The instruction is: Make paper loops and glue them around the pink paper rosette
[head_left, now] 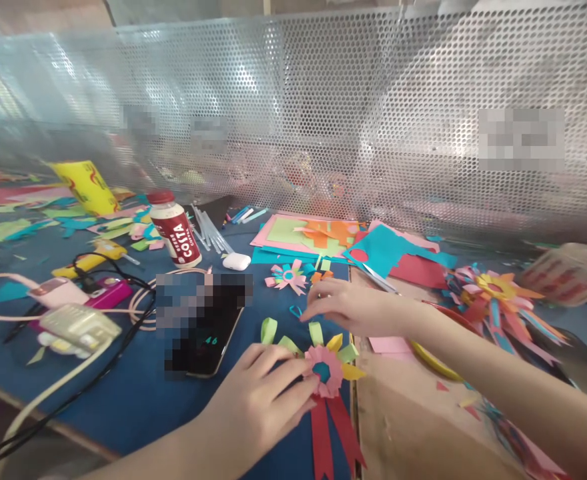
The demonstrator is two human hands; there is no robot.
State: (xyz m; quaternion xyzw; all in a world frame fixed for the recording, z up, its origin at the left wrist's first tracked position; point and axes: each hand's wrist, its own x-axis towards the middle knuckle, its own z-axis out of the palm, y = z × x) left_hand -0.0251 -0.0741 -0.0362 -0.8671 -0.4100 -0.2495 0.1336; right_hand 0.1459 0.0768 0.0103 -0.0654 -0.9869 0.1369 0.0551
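A paper flower rosette (326,373) lies on the blue tabletop, with a pink scalloped layer, a blue centre, green loops, yellow petals and two red paper tails. Over its left side, my left hand (268,393) curves its fingers, the tips resting on the pink layer and holding it down. Just beyond the rosette hovers my right hand (341,307), fingers bent and apart, with nothing visible in them. Its index fingertip points down beside a small blue paper loop (296,311). A smaller pink and blue paper flower (288,275) lies behind that hand.
Left are a phone (213,333), a white earbud case (236,261), a Costa bottle (174,230), glue sticks (208,230) and cables around a power adapter (78,328). Coloured paper sheets (283,233), scissors (381,279), a finished rosette (496,293) and a perforated metal screen (323,100) lie beyond.
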